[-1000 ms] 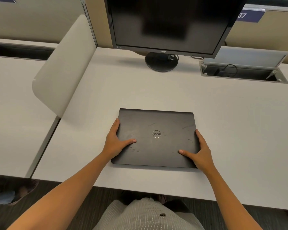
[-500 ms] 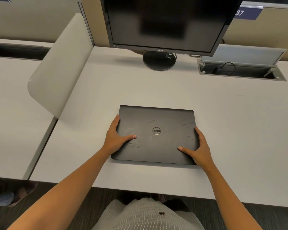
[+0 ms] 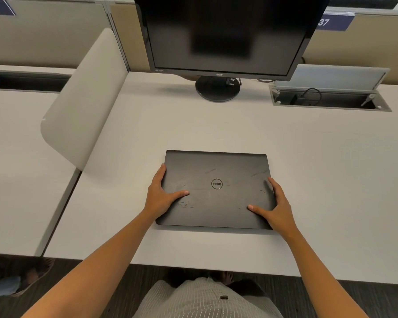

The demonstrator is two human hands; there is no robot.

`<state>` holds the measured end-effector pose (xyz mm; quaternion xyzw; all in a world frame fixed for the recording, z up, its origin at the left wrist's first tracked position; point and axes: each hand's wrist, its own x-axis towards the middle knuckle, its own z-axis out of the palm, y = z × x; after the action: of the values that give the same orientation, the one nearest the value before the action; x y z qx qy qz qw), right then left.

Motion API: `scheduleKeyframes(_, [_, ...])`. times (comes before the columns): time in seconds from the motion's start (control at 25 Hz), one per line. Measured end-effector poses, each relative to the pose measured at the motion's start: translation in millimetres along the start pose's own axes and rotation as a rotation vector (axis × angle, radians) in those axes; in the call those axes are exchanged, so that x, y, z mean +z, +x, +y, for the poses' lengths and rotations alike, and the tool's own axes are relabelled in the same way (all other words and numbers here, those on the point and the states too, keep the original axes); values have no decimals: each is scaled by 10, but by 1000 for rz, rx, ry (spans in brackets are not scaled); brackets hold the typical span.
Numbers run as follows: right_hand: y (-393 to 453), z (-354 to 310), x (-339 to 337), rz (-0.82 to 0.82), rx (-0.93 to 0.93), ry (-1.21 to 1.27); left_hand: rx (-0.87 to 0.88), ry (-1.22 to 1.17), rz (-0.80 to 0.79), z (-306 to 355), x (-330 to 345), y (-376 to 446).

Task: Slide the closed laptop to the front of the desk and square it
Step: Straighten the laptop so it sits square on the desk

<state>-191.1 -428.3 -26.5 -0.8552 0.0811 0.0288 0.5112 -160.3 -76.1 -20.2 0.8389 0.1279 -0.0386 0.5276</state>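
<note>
A closed black laptop (image 3: 216, 171) with a round silver logo lies flat on the pale desk (image 3: 331, 180), a short way back from the front edge. My left hand (image 3: 160, 196) grips its left side, fingers along the edge and thumb on the lid. On the right side, my right hand (image 3: 275, 208) holds it the same way, thumb pointing inward on the lid. The laptop's near edge runs almost parallel to the desk front, tilted very slightly.
A dark monitor (image 3: 225, 33) on a round stand (image 3: 217, 89) stands at the back. An open cable box (image 3: 329, 98) with a raised lid sits back right. A curved beige divider (image 3: 83, 106) rises on the left. Another person's foot (image 3: 30, 275) shows bottom left.
The hands keep the same grip on the laptop's sides. The laptop has barely shifted on the desk; most of the difference is small head camera movement.
</note>
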Motion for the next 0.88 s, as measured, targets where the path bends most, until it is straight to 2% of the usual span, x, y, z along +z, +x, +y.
scheduleKeyframes(0.88, [-10,23,-50,-33,27,27,-7,-13,12,-25,15,-43])
